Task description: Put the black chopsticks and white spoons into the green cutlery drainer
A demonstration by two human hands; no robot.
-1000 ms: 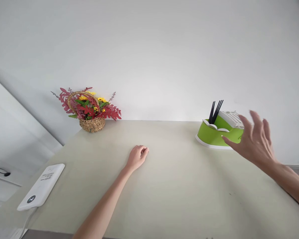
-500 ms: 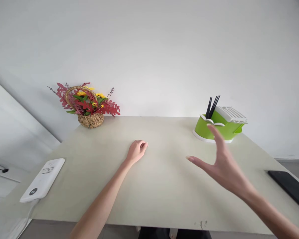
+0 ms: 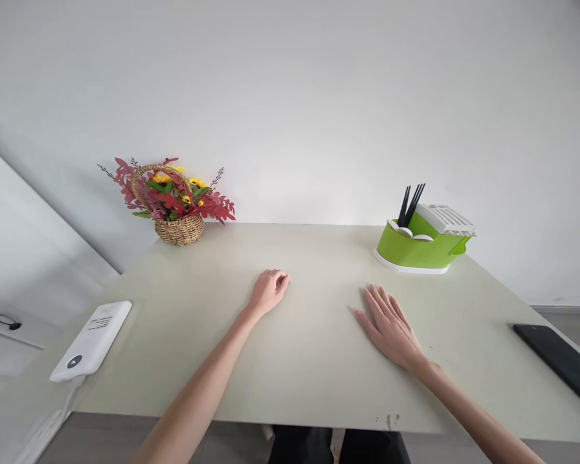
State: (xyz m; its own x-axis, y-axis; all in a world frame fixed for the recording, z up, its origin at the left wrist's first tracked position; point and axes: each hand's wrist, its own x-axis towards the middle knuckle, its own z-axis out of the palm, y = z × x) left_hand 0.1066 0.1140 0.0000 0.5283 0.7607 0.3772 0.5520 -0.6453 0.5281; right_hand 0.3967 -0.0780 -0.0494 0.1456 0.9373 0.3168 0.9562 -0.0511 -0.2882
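Observation:
My left hand (image 3: 269, 291) rests on the table (image 3: 314, 361) in a loose curl, its fingers folded in and nothing visible in them. To its right, my right hand (image 3: 390, 327) lies palm down on the tabletop, flat and open, with the fingers pointing away from me. It holds nothing. Nearest to that hand, a little beyond the fingertips, stands a green utensil holder (image 3: 413, 252) with a white base and a slotted white top. Black chopsticks (image 3: 410, 206) stand in it, and white rounded pieces like spoons (image 3: 405, 231) show at its front rim.
A wicker basket (image 3: 180, 231) of red and yellow artificial flowers stands at the back left against the wall. A white power-bank-like device (image 3: 91, 341) with a cable (image 3: 67, 399) lies near the left edge. At the right edge lies a black phone (image 3: 555, 361).
My right hand has come down from above the table, near the green holder, and now lies flat on the surface. My left hand stays in place. The view has shifted slightly.

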